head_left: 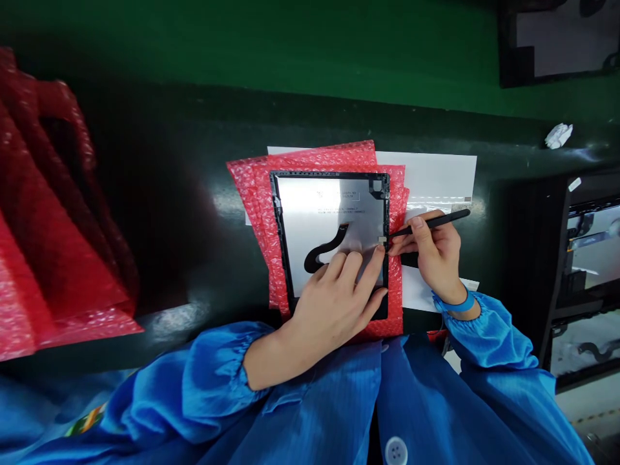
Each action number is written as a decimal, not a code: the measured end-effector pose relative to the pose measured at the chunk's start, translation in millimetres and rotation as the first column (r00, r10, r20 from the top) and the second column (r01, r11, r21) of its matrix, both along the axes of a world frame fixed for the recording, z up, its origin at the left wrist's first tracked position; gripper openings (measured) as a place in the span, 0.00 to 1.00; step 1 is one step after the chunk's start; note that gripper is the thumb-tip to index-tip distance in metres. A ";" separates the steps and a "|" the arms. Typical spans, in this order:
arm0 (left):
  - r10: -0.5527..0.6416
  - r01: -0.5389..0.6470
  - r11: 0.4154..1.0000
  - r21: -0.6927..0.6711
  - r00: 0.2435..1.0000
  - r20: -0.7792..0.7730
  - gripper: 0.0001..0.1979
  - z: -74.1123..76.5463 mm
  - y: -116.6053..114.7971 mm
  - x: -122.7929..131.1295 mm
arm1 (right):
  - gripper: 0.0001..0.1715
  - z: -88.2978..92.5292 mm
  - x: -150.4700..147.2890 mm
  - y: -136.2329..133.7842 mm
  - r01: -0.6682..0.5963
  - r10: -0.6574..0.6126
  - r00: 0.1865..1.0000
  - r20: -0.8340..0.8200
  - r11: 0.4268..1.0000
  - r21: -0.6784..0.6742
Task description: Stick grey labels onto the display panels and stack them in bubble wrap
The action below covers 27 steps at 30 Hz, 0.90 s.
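A tablet screen panel (300, 239) with a silver back and black frame lies on red bubble wrap (259, 194). A black curved ribbon cable (322, 250) runs across its back. My left hand (334, 300) rests over the panel's lower part, fingers stretched out, the index fingertip at the right edge just below a small pale tab (382, 239). At the right, my right hand (433, 248) grips black tweezers (443, 219), whose tip points at the frame's edge near that tab. Whether the tip touches the tab, I cannot tell.
White sheets (436, 171) lie under the bubble wrap. More red bubble wrap (62, 258) is piled at the left. A crumpled white scrap (558, 135) sits at the upper right. Black trays (562, 258) with other panels stand at the right. A blue wrist strap (458, 303) circles my right wrist.
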<state>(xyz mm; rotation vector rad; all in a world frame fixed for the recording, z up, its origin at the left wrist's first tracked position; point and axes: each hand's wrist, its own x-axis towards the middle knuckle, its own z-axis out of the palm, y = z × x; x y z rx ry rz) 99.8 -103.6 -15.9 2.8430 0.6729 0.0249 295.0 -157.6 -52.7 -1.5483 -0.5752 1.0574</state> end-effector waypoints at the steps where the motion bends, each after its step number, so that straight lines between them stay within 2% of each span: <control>1: 0.000 0.000 1.000 -0.002 1.000 0.001 0.29 0.2 0.0 0.2 | 0.23 0.7 0.0 0.3 -0.002 0.002 1.000 0.000 1.000 0.005; 7: 0.004 -0.005 1.000 -0.018 0.999 -0.038 0.34 -0.5 1.2 2.2 | 0.23 -0.2 -1.5 -0.5 0.007 -0.007 1.000 -0.008 1.000 -0.009; 12: 0.018 -0.026 0.997 -0.076 0.994 -0.103 0.34 -0.6 3.7 5.6 | 0.24 -2.6 0.5 1.6 0.023 -0.023 1.000 0.002 1.000 0.006; 16: -0.009 -0.005 0.996 -0.087 0.987 -0.158 0.33 2.8 9.2 8.7 | 0.22 11.1 15.2 -9.6 0.134 -0.142 0.983 0.113 0.988 0.073; 20: -0.047 0.035 0.997 -0.068 0.980 -0.193 0.35 12.5 16.6 14.7 | 0.18 29.0 35.3 -56.3 0.285 -0.311 0.920 0.237 0.949 0.135; 23: -0.070 0.069 0.998 -0.011 0.992 -0.101 0.30 22.5 9.2 26.4 | 0.18 31.6 42.6 -105.1 0.348 -0.364 0.877 0.314 0.931 0.108; 25: -0.173 0.173 0.985 -0.008 0.985 0.029 0.27 26.4 -7.7 37.6 | 0.18 26.5 42.3 -134.0 0.372 -0.366 0.871 0.329 0.927 0.046; 27: -0.330 0.338 0.940 -0.047 0.936 0.122 0.26 24.6 -31.7 48.7 | 0.19 17.6 39.7 -155.2 0.382 -0.357 0.875 0.328 0.924 -0.013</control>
